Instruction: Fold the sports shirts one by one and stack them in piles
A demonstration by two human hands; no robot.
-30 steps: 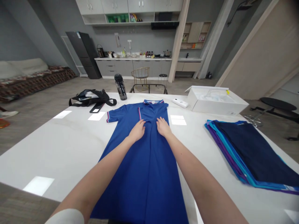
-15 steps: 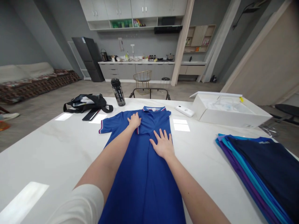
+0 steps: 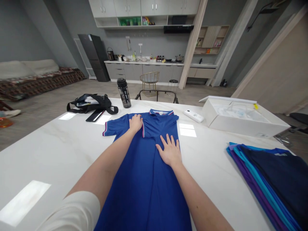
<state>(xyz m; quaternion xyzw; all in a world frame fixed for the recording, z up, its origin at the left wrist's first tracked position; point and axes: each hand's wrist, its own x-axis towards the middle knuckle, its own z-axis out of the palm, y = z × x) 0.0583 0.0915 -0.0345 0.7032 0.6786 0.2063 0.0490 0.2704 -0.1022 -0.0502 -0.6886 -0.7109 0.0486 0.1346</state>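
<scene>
A blue polo shirt (image 3: 137, 179) lies lengthwise on the white table, its striped collar at the far end. Its left sleeve sticks out to the side, while the right side is folded inward so that sleeve's striped cuff (image 3: 143, 130) rests on the body of the shirt. My left hand (image 3: 136, 123) lies on the shirt's upper part, just left of that cuff, fingers extended with their tips partly out of sight. Flat on the folded right side rests my right hand (image 3: 170, 151), its fingers spread. Neither hand grips the fabric.
A stack of folded shirts (image 3: 274, 173) sits on the table at right, with an open white box (image 3: 245, 123) behind it. Near the collar is a white handheld device (image 3: 193, 116). Farther left stand a black bottle (image 3: 124, 94), a black bag (image 3: 91, 104) and a phone (image 3: 95, 116).
My left hand has slid slightly left, away from the folded sleeve's cuff, its fingers closer together. My right hand stays on the shirt. The view has shifted a little.
</scene>
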